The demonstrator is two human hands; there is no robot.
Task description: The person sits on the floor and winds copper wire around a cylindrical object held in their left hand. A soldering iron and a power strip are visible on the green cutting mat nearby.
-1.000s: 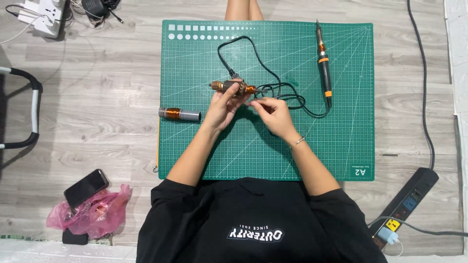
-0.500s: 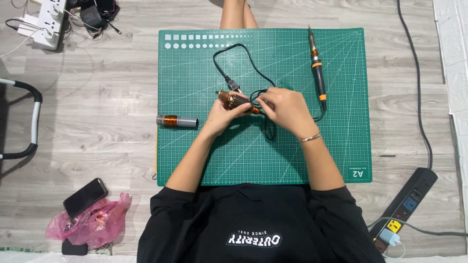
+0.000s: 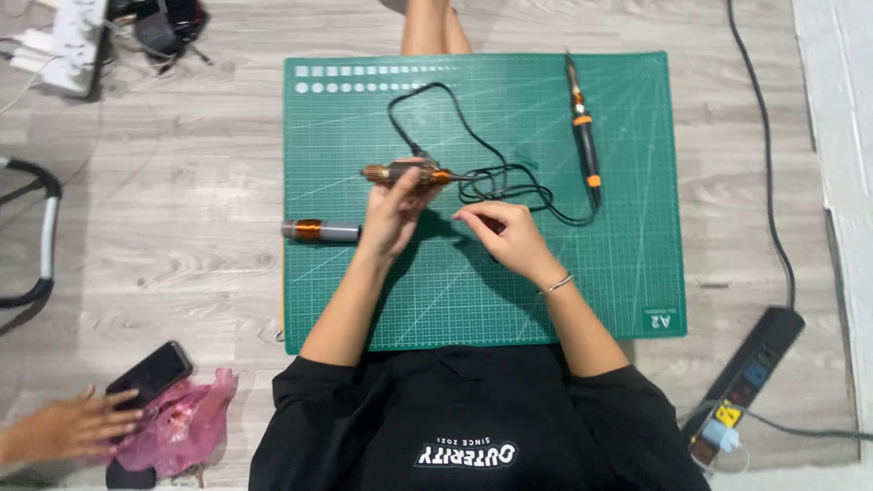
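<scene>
Green and gridded, a cutting mat (image 3: 618,273) lies on the grey wood-plank floor (image 3: 182,209), and the person sits at its near edge in a black shirt, both bare forearms stretched out over it. The left hand (image 3: 393,211) is raised a little over the mat's middle, its fingers closed around a slim coil wound in copper wire (image 3: 405,173), which lies level and crosswise, one end poking out to the left of the fingers. The right hand (image 3: 506,235) sits just to the right and slightly nearer the body, with a thin bracelet at the wrist; its fingers are curled with thumb and forefinger pinched together, though whether a fine wire sits between them is too small to tell. A black cable (image 3: 496,182) loops across the mat behind both hands and runs to a black and orange soldering iron (image 3: 584,136) lying lengthwise near the mat's right side, well apart from the hands. A second copper-wound tube (image 3: 320,230) rests at the mat's left edge, just beside the left hand. At the lower left corner another person's hand (image 3: 68,425) reaches toward a dark phone (image 3: 150,373) beside a pink plastic bag (image 3: 186,423). A black power strip (image 3: 741,386) lies on the floor at the right.
</scene>
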